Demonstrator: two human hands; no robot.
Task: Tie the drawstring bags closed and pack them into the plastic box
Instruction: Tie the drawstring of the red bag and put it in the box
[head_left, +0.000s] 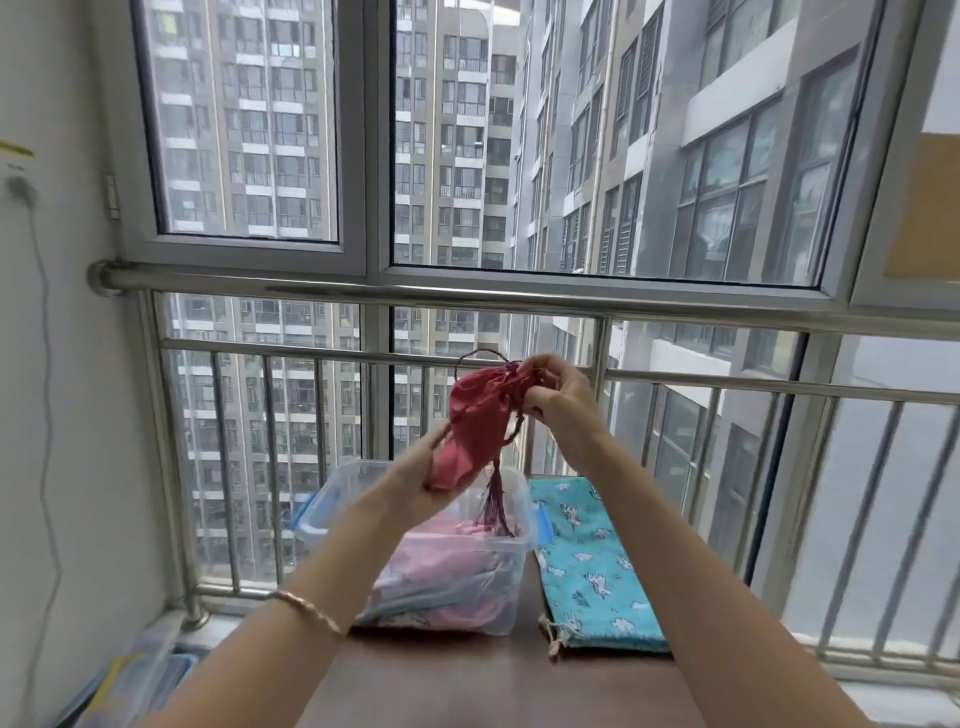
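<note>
Room: a glazed balcony with a window (249, 130) above a steel railing (363, 291); tall apartment blocks fill the view outside.
Surface: a brown table (467, 675) runs from the near edge toward the railing.
Red bag: a red drawstring bag (475, 421) is held in the air, above the far part of the box, its mouth gathered at the top right.
Cord: a dark red cord (483, 356) loops up from the gathered mouth, and a tassel (496, 506) hangs down over the box opening.
Left hand: the left hand (415, 478) grips the lower end of the red bag from the left, fingers curled under the cloth.
Right hand: the right hand (558, 397) pinches the gathered mouth of the bag, fingers bent tight at the cord.
Box: a clear plastic box (337, 483) with blue latches stands on the table, lid off, left of centre.
Packed: pink bags (447, 551) and some blue cloth lie inside it.
Blue bag: a blue printed bag (592, 561) lies flat on the table just right of the box, cord end nearest.
Wrist: a braided bracelet (311, 608) sits on the left wrist.
Left wall: a white cable (47, 364) hangs down it.
</note>
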